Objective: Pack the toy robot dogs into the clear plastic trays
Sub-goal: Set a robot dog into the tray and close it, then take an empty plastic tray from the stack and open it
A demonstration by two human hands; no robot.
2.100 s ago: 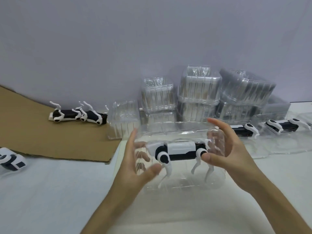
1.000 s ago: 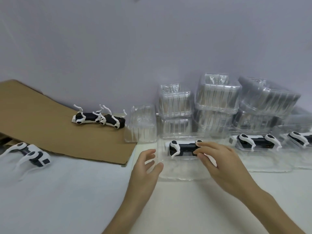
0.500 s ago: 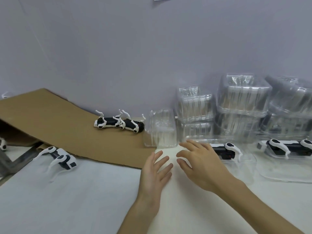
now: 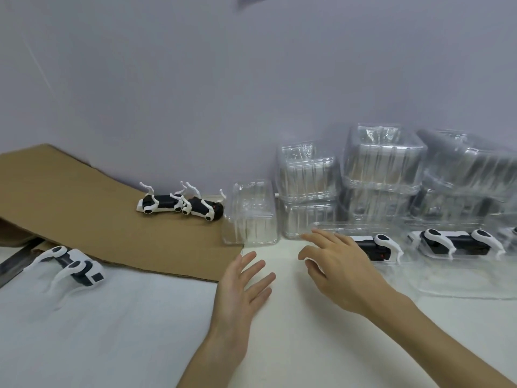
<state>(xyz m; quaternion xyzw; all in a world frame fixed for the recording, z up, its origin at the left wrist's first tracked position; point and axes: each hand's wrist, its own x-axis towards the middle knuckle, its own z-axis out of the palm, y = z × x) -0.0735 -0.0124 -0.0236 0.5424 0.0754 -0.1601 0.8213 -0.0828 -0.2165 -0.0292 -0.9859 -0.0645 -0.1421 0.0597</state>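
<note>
Clear plastic tray (image 4: 349, 228) holds one black-and-white toy robot dog (image 4: 372, 246). Your left hand (image 4: 240, 289) and right hand (image 4: 341, 273) are released, fingers spread.

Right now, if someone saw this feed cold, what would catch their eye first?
First the two bare hands mid-frame, the left hand and the right hand, both open and holding nothing over the white table. Stacked clear trays crowd the right side against the wall, with packed toy dogs lying in trays in front of them. At left, a pair of loose dogs lies on the cardboard sheet and a single dog on the table.
</note>
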